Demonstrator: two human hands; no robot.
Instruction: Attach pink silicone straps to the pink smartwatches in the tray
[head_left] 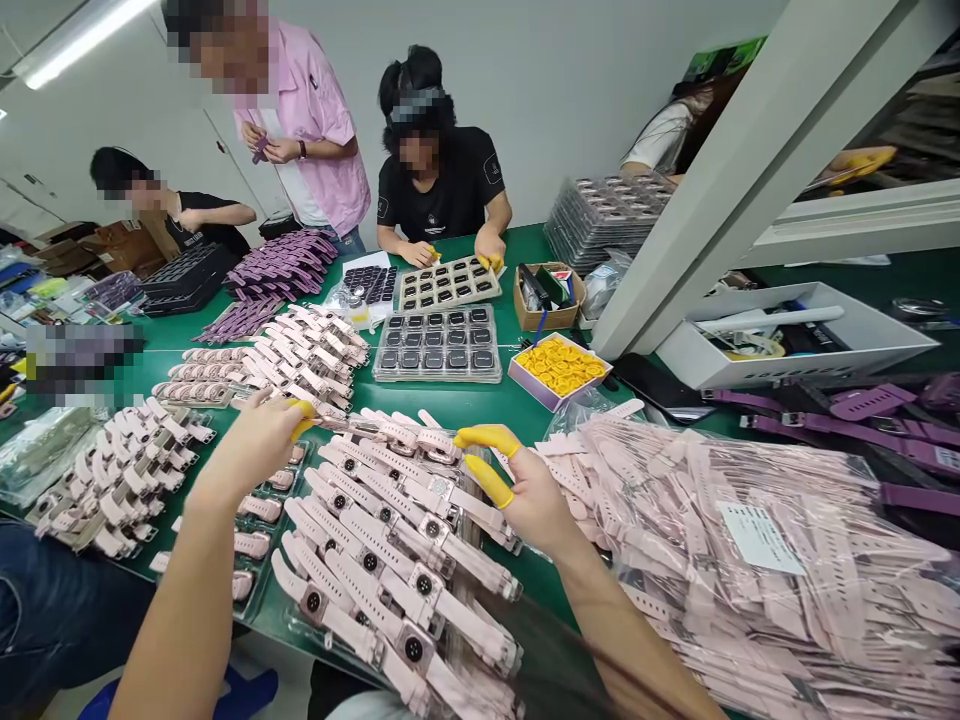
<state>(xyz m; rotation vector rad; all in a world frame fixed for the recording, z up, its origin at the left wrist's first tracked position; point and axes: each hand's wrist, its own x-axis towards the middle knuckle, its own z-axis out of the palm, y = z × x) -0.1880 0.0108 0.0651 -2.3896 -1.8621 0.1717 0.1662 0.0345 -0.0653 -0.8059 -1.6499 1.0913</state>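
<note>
My left hand reaches over the table with a yellow finger cot on a fingertip, beside a pile of pale pink watch straps; what its fingers hold, if anything, is hidden. My right hand wears two yellow finger cots, its finger and thumb apart beside a pink-strapped watch. Between and below the hands lie rows of pink-strapped watches, with dark round sensors facing up. Trays with rolled pink straps sit under my left forearm. No object shows between my right fingertips.
Bagged pink straps cover the right side. A box of yellow finger cots, a tray of watch faces and a white box stand farther back. Several people work behind. A slanted post rises at right.
</note>
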